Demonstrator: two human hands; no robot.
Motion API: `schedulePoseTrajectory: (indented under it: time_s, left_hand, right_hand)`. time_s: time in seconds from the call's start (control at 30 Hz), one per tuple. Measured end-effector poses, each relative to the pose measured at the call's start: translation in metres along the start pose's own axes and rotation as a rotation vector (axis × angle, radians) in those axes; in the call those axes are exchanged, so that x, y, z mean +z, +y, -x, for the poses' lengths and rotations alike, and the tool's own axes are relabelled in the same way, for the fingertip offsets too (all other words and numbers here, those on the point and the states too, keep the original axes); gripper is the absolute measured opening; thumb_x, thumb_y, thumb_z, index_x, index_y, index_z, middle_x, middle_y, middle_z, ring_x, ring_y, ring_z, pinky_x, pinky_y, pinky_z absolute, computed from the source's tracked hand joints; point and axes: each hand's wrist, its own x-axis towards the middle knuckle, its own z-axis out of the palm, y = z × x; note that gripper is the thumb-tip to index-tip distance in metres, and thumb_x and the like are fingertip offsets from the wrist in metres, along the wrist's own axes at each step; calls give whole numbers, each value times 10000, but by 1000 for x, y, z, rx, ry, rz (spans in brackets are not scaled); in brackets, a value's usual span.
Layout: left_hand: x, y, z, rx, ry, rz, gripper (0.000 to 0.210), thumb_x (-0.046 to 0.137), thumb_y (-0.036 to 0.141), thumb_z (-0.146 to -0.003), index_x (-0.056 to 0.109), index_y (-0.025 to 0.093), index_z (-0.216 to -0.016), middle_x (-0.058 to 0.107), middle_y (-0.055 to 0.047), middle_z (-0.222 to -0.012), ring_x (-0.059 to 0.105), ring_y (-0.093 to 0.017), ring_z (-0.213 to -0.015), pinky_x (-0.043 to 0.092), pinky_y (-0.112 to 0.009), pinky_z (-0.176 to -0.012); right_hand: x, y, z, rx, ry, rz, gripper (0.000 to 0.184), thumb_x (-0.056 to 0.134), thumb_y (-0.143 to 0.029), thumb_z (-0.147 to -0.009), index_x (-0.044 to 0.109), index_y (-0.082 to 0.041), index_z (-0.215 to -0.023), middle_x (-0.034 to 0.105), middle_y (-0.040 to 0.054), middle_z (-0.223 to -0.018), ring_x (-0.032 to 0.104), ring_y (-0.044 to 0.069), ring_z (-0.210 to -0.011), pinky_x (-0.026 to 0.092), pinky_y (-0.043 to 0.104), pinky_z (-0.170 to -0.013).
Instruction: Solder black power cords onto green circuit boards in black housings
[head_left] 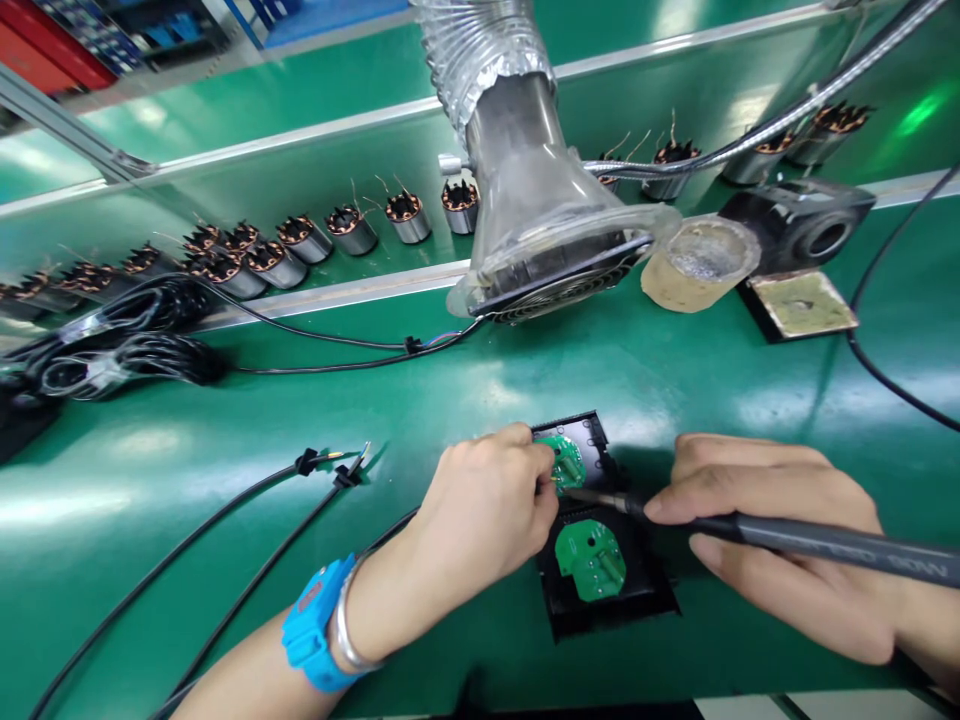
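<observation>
My right hand (787, 540) is closed around the dark handle of a soldering iron (832, 545), held like a pen. The iron's tip reaches the upper green circuit board (570, 462), near the fingertips of my left hand (487, 490). That hand is pinched at the board's left edge, where a bit of yellowish wire shows; a black cable (390, 527) runs in under the hand, and its end is mostly hidden. Another circuit board (592, 560) lies just below. Both boards sit in a black holder (652, 590) on the green bench.
A clear fume hood (540, 200) on a foil duct hangs over the bench. Behind stand several motor stators (352, 230). At right are a round tub (701, 265), a black iron stand (802, 225) and a sponge (802, 303). Stripped cables (262, 555) and coiled cords (127, 365) lie left.
</observation>
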Motion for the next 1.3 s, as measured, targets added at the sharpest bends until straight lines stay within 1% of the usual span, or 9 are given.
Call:
schedulePoseTrajectory:
  time_s: [0.2, 0.37, 0.5, 0.67, 0.73, 0.87, 1.0, 1.3]
  left_hand:
    - [2, 1, -2, -8, 5, -8, 172, 491, 232, -814, 555, 206, -657, 548, 24, -731, 506, -116, -566, 299, -268, -522]
    - [0, 1, -2, -9, -7, -11, 174, 486, 217, -812, 564, 205, -657, 549, 19, -727, 507, -114, -570, 305, -264, -532]
    - [-2, 2, -1, -4, -11, -17, 174, 481, 214, -814, 558, 201, -659, 551, 16, -732, 507, -116, -570, 302, -267, -532]
    - [-2, 2, -1, 1, -6, -19, 179, 483, 218, -819, 542, 193, -651, 550, 14, -725, 515, -120, -579, 308, -267, -538]
    - [-1, 2, -2, -2, -7, -21, 174, 486, 214, -816, 542, 193, -653, 552, 15, -727, 517, -120, -581, 312, -269, -539]
    - [0, 2, -2, -3, -8, -23, 168, 486, 212, -815, 557, 198, -663, 558, 15, -732, 528, -124, -588, 328, -269, -543]
    - [1, 1, -1, 0, 5, -21, 158, 493, 214, -812, 574, 201, -677, 563, 16, -733, 539, -128, -589, 338, -272, -539]
    - [-1, 2, -2, 20, 4, -32, 180, 476, 216, -831, 578, 201, -684, 562, 13, -728, 541, -130, -573, 355, -276, -529]
  right_hand:
    - [0, -3, -2, -11, -27, 28, 283, 496, -55, -726, 636, -184, -937, 543, 0, -645, 498, 106, -555, 394, 266, -496]
    - [0, -10, -7, -34, -40, 91, 316, 482, -49, -736, 638, -203, -965, 548, 6, -624, 491, 123, -538, 392, 277, -487]
    - [-3, -12, -6, -34, 1, 68, 279, 491, -62, -736, 643, -191, -932, 564, 21, -655, 504, 131, -557, 388, 292, -505]
    - [-7, -5, -4, -45, -38, 13, 287, 486, -40, -728, 652, -182, -914, 562, 17, -669, 516, 123, -607, 404, 275, -540]
    - [-11, -2, -6, -41, -69, 9, 304, 487, -25, -718, 660, -194, -903, 545, 9, -685, 518, 115, -624, 405, 259, -547]
    - [-21, 0, -15, -23, -210, 29, 340, 468, -10, -725, 681, -209, -901, 506, 5, -736, 501, 92, -636, 398, 229, -550]
    - [-28, 1, -27, -62, -310, 13, 340, 441, -10, -727, 682, -197, -879, 495, 15, -766, 492, 96, -677, 398, 229, -579]
    - [-29, 1, -47, -128, -416, 68, 304, 414, -55, -742, 671, -195, -825, 482, 18, -735, 463, 104, -640, 384, 253, -588]
